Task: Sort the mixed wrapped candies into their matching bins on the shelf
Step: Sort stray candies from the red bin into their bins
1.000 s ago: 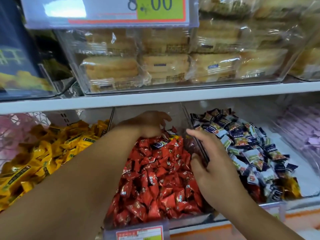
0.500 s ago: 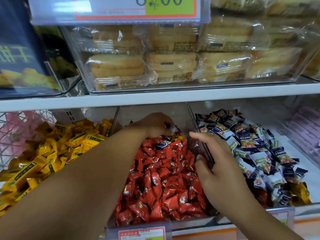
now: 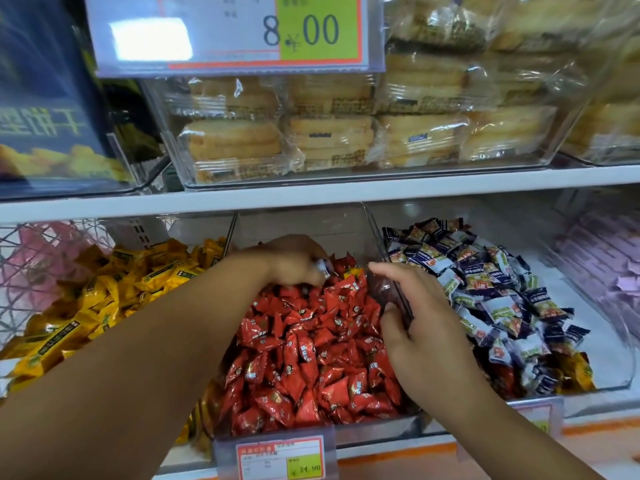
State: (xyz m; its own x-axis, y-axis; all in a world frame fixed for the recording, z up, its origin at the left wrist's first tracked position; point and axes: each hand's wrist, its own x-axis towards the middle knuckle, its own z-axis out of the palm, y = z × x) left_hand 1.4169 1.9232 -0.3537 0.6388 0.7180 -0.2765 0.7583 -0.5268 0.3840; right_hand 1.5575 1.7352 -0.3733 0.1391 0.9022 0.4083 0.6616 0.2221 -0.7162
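Sweets fill the clear bins along a white shop shelf (image 3: 346,197). Directly above the red candy bin (image 3: 304,225) stands a clear tub of wrapped round cakes (image 3: 311,133), and an 8.00 price sign (image 3: 239,32) hangs over that tub.

The red candy bin is heaped with red wrapped candies (image 3: 311,341). To its left lies a heap of yellow wrapped candies (image 3: 86,306). To its right is a heap of blue-and-white wrapped candies (image 3: 485,289), with a few red strays (image 3: 502,375) and yellow strays (image 3: 581,371) mixed in at that heap's front. Farther right again are blurred pale purple packets (image 3: 609,258).

The person's left hand (image 3: 294,261) reaches to the back of the red candy bin. Its fingers are curled round one blue-and-white candy (image 3: 322,266), held just above the red pile.

The right hand (image 3: 426,334) is at the bin's right wall, a clear divider (image 3: 377,237). It pinches that wall, thumb on the red side and fingers on the blue-and-white side.

A small price tag (image 3: 280,459) is clipped to the front of the red candy bin.
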